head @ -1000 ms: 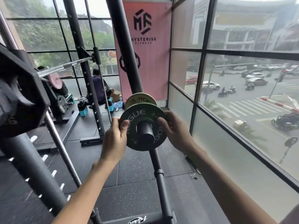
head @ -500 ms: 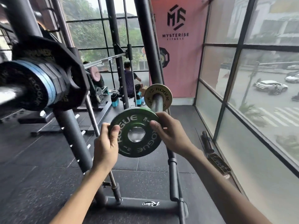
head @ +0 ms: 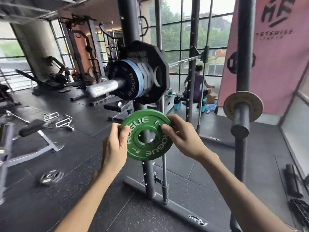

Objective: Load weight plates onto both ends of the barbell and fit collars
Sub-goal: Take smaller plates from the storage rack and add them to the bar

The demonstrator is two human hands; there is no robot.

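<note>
I hold a small green Rogue 1 kg plate (head: 147, 136) in front of me, off any bar. My left hand (head: 115, 144) grips its left edge and my right hand (head: 182, 136) grips its right edge. Above and behind it the barbell sleeve (head: 103, 87) sticks out toward me, its silver end bare. On the sleeve sit a black Rogue plate (head: 123, 84), a blue one, several grey ones and a large black plate (head: 155, 64). No collar shows on it.
A storage peg (head: 240, 119) on the rack upright at right carries a tan plate (head: 230, 104). Rack uprights (head: 148, 178) stand just behind the green plate. A bench (head: 33, 129) and a floor plate (head: 51, 176) lie left. A person (head: 195, 86) crouches by the far window.
The green plate came off the storage peg and travelled left with both hands. My view swung left, bringing the loaded barbell sleeve to the centre.
</note>
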